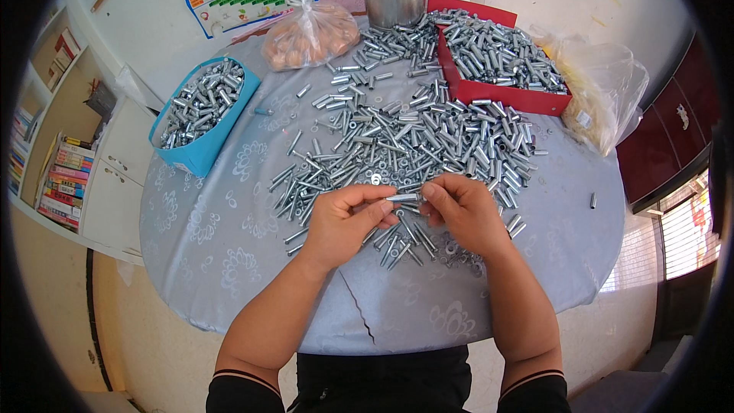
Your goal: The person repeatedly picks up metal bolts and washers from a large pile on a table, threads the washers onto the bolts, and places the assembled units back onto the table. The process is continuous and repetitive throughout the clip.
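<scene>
My left hand (348, 222) pinches a short silver metal sleeve (404, 197) between thumb and fingers, holding it level over the near edge of the pile. At the sleeve's right end, my right hand (468, 218) is closed, thumb and fingertips pressed together there. Whether a small washer or nut sits between those fingertips is hidden. Beneath and beyond both hands spreads a heap of loose sleeves, bolts and washers (413, 138). Several long bolts (401, 248) lie just below the hands, and a few washers (375, 179) show beyond the left fingers.
A blue box (200, 154) full of metal sleeves stands at the left. At the far right, a red box (508, 98) holds more. Behind are a tied bag of brownish round things (306, 42), a steel pot (394, 0) and a clear plastic bag (604, 95). A patterned grey cloth (206, 260) covers the table.
</scene>
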Tool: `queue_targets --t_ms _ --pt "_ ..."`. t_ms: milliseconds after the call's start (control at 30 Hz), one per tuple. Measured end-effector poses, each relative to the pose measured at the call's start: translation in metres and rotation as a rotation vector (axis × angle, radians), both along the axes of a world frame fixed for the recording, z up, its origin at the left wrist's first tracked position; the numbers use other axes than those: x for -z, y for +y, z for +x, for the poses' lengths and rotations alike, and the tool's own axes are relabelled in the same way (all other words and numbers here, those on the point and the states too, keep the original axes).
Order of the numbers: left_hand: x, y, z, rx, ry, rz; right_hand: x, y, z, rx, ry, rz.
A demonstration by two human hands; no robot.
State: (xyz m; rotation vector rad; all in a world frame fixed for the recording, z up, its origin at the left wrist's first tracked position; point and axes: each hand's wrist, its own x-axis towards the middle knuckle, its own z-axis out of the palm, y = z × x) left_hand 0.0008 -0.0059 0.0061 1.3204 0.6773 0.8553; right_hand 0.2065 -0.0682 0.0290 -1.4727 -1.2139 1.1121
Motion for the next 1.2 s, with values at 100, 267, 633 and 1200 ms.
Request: queue_targets --t_ms 100,267,633,1200 --pt "-0.001 0.000 0.001 0.001 -0.001 -0.014 0.005 0.001 0.005 0.019 -0.085 -0.035" --pt "-0.001 0.002 0.002 -0.005 -0.006 -0.024 0.012 0.003 -0.006 0.094 0.011 0.231" --pt "-0.002 0.002 0.001 -0.003 -0.028 -0.038 0.001 0.001 -0.008 0.075 0.108 0.165" --pt "-0.001 0.001 0.000 -0.004 -0.029 -0.030 0.011 0.002 0.013 -0.071 0.047 0.003"
